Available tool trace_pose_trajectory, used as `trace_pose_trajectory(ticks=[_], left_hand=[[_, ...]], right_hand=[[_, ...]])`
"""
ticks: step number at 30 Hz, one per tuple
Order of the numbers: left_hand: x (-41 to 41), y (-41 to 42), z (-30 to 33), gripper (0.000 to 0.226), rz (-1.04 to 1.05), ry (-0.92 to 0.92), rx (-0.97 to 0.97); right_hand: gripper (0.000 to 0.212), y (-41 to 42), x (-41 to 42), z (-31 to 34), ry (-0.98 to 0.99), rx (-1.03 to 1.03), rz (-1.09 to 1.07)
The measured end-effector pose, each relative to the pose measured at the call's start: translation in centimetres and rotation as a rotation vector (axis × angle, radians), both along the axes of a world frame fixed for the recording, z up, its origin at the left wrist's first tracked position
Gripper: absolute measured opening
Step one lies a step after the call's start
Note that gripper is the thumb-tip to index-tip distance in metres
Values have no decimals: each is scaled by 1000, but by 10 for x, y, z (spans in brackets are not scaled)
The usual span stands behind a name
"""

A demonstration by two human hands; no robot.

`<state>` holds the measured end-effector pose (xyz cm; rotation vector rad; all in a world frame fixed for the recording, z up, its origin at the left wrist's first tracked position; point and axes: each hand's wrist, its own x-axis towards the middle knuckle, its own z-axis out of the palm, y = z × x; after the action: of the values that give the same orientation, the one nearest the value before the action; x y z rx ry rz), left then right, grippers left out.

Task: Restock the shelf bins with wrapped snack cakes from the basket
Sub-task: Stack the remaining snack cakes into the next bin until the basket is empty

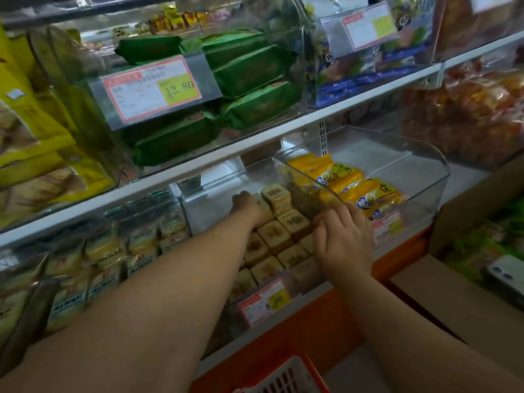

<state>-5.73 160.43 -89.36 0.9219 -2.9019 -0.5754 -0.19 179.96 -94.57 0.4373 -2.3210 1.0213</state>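
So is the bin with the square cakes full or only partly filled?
Partly filled: square cakes cover the right and front of the clear bin; its back-left floor is bare.

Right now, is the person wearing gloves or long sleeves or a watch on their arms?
No. Both arms are bare as far up as the picture shows: no sleeves, gloves, watch or bracelet. The left hand and the right hand show no rings that I can see, though some fingers are hidden.

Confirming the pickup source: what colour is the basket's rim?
Orange, around a white lattice basket, seen in the head view.
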Motion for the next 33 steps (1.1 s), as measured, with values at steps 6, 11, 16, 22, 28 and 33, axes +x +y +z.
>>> trace_pose_trajectory(ticks=[6, 11, 16, 22, 28, 33], left_hand=[[-8, -6, -13, 52, 99, 136, 166], [-2, -5, -13, 61, 83, 184, 225], [4, -1, -13, 55, 80, 151, 184], [6, 0, -14, 57, 62, 140, 178], [9, 5, -8, 64, 60, 96, 218], [29, 22, 11, 60, 76, 48, 197]], right_hand=[[39, 1, 0, 0, 17, -8, 0], [38, 2, -1, -2, 15, -5, -2], [38, 3, -1, -2, 14, 9, 7], [42, 5, 0, -1, -1, 45, 24], [41, 5, -1, -2, 11, 48, 18], [42, 10, -1, -1, 25, 94, 63]])
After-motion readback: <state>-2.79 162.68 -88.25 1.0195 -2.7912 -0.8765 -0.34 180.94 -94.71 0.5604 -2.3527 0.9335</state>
